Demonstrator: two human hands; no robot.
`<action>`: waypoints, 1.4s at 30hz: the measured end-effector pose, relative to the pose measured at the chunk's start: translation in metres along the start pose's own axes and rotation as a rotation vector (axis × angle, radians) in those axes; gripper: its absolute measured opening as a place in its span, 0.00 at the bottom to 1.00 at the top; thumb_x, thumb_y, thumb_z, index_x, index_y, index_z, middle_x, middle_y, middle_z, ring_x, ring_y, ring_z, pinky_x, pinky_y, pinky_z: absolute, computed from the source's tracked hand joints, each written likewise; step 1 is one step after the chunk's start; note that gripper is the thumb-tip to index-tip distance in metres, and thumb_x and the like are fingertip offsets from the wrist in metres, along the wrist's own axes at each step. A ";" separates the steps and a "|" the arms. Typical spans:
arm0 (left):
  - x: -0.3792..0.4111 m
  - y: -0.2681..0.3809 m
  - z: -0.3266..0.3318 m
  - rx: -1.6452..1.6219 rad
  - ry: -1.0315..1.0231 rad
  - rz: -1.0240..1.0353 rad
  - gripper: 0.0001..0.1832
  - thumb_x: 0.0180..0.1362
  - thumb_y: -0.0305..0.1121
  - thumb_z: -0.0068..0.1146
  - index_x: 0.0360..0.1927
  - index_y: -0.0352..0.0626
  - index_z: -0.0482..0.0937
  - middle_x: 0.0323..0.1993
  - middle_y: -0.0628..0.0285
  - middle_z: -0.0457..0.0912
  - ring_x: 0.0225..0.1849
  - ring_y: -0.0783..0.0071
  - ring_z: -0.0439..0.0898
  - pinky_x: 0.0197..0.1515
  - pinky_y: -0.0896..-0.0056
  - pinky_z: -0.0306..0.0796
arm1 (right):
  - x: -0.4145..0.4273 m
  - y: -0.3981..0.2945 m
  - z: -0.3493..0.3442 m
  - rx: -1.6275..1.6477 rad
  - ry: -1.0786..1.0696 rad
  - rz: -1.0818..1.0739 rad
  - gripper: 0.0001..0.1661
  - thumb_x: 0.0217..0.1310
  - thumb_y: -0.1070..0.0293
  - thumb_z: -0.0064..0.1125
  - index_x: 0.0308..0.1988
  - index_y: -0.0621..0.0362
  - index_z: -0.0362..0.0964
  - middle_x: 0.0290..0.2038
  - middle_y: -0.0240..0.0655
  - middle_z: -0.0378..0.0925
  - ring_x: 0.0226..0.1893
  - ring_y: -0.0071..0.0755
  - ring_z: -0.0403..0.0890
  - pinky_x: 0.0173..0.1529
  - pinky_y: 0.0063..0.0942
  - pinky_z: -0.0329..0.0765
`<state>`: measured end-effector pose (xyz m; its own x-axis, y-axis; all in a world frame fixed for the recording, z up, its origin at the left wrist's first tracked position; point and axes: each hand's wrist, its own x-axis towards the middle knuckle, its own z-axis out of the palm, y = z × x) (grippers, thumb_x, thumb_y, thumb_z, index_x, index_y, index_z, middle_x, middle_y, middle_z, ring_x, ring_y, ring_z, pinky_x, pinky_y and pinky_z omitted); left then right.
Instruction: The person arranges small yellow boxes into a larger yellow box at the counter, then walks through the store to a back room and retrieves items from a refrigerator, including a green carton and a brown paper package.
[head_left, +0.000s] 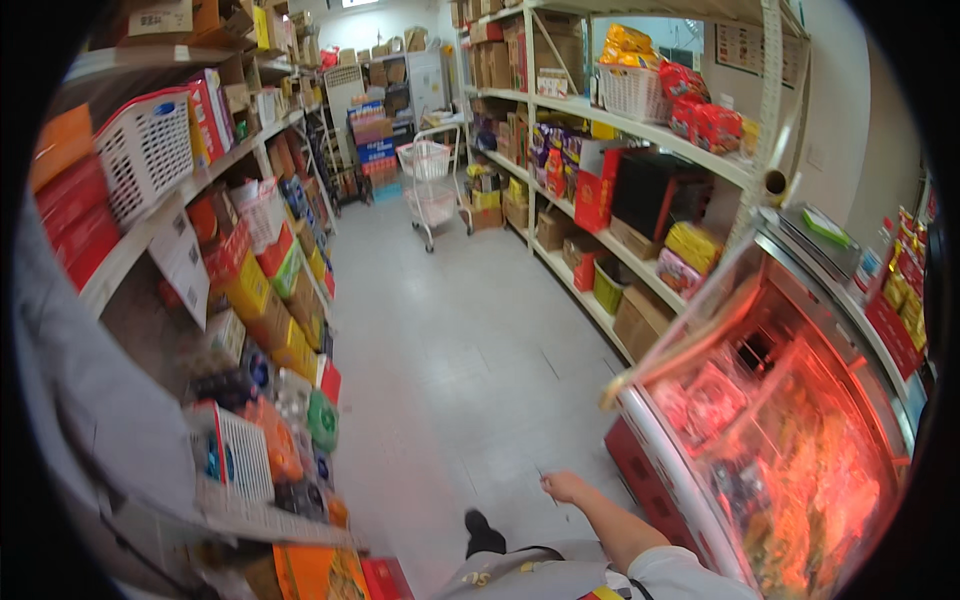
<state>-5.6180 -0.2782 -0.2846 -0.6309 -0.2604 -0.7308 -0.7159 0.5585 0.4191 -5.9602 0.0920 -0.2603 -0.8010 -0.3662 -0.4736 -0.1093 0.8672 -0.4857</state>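
Note:
My right hand (566, 487) hangs low over the grey tiled floor (420, 330), its fingers curled in and nothing visible in them. It is apart from everything, nearest to the red base (637, 465) of a refrigerated display case. Behind the curved glass of that display case (660, 431), red-lit food (802, 450) lies beside a section of pinkish packages (709, 401). My left hand is out of view. Below me show one dark shoe (484, 534) and my grey apron (517, 574). Ahead in the aisle stands a white shopping cart (431, 180) with two baskets.
Crowded shelving (217, 169) lines the left, with a white plastic basket (154, 142) and boxes. On the right, metal racks (531, 127) hold cartons, snack bags and a black box-shaped appliance (656, 191). Stacked boxes (373, 142) stand at the back. A scale-like device (814, 236) sits on the case.

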 end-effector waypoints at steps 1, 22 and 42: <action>0.021 0.017 -0.027 0.004 0.019 -0.021 0.21 0.57 0.43 0.47 0.51 0.43 0.72 0.43 0.46 0.77 0.46 0.50 0.75 0.48 0.57 0.69 | 0.033 -0.009 -0.013 -0.072 -0.110 -0.020 0.23 0.56 0.57 0.44 0.47 0.55 0.72 0.47 0.46 0.75 0.48 0.50 0.74 0.52 0.39 0.70; 0.631 0.425 -0.476 0.081 0.034 0.164 0.19 0.56 0.40 0.49 0.50 0.44 0.74 0.41 0.48 0.79 0.45 0.50 0.76 0.49 0.59 0.69 | 0.625 0.076 -0.305 -0.320 -0.280 0.358 0.19 0.55 0.57 0.44 0.35 0.55 0.78 0.42 0.44 0.77 0.44 0.49 0.76 0.49 0.39 0.73; 1.125 0.693 -0.976 -0.032 0.143 0.059 0.21 0.55 0.42 0.50 0.50 0.43 0.73 0.44 0.46 0.77 0.47 0.48 0.74 0.50 0.58 0.68 | 1.350 -0.324 -0.662 -0.005 -0.055 0.146 0.22 0.53 0.56 0.51 0.46 0.53 0.74 0.45 0.44 0.76 0.48 0.47 0.74 0.54 0.36 0.70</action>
<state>-7.1154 -0.9528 -0.2910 -0.7068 -0.3385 -0.6212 -0.6839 0.5516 0.4776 -7.3957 -0.4606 -0.2558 -0.7751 -0.2537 -0.5787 0.0029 0.9144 -0.4048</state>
